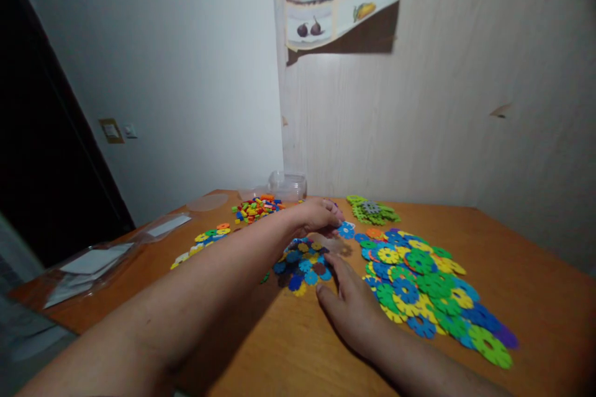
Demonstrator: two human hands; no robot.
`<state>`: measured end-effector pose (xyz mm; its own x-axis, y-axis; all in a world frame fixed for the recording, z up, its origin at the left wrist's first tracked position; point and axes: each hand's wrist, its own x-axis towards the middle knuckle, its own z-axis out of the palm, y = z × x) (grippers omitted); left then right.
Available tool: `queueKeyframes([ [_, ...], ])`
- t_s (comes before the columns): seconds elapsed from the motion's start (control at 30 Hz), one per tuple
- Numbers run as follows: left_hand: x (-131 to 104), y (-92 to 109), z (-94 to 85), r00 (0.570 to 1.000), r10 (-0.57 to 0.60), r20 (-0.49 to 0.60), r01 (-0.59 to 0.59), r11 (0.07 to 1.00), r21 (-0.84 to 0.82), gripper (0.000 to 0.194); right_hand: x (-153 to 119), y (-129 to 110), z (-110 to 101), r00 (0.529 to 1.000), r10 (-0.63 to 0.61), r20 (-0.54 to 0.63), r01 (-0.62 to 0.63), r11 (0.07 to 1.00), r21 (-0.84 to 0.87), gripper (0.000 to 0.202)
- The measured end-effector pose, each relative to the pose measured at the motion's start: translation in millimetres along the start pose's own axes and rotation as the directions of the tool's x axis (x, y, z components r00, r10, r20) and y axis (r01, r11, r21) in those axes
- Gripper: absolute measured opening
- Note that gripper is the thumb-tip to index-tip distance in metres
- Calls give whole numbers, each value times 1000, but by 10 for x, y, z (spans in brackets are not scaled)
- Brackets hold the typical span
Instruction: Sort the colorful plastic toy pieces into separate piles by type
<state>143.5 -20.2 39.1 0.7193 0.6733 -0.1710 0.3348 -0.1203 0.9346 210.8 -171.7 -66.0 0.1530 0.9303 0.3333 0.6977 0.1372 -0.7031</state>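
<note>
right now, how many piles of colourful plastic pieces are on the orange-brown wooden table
5 visible: small notched discs in the centre, tiny bricks beyond the left forearm, mostly yellow discs left, green pieces at the back, large multicoloured discs right. The forearm may hide more.

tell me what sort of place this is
Probably a room in a home, perhaps a play corner: a wood-coloured table bears colourful notched discs, and fruit pictures hang on the wall.
</note>
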Motion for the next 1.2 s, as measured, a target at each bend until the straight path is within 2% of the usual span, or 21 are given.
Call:
queueKeyframes([
  [0.07,51,97,184,997,35,64,-28,993,-116,16,4,22,16,1000,-5,1,5,1000,7,59],
  [0.13,88,138,276,996,54,77,-40,984,-172,22,9,32,20,1000,-12,7,12,1000,16,59],
  [0.23,108,81,222,999,23,24,-19,987,-158,23,13,13,2,1000,-3,15,2,999,33,59],
  [0.37,11,-124,-134,994,-18,-111,17,1000,-9,15,4,-12,-20,1000,-2,16,1,1000,31,58],
  [0.53,-309,-395,-781,953,-50,-300,107,978,179,13,1,53,1,1000,-18,26,18,1000,-2,57],
  [0.67,-635,-580,-1262,915,-75,-397,218,919,328,7,10,118,29,1000,-6,26,7,1000,-10,57],
  [0.77,-840,-729,-1518,882,-145,-449,358,825,437,5,7,155,44,1000,-17,-2,17,1000,0,56],
  [0.9,-992,-928,-1682,835,-177,-522,486,683,546,7,-1,192,47,999,-17,-34,17,1000,4,56],
  [1.03,-1031,-1052,-1704,820,-201,-536,527,630,571,17,2,234,53,1000,0,-13,0,1000,-31,56],
  [1.2,-996,-1092,-1714,810,-232,-539,560,579,592,28,10,238,55,1000,-6,11,6,999,-34,56],
])
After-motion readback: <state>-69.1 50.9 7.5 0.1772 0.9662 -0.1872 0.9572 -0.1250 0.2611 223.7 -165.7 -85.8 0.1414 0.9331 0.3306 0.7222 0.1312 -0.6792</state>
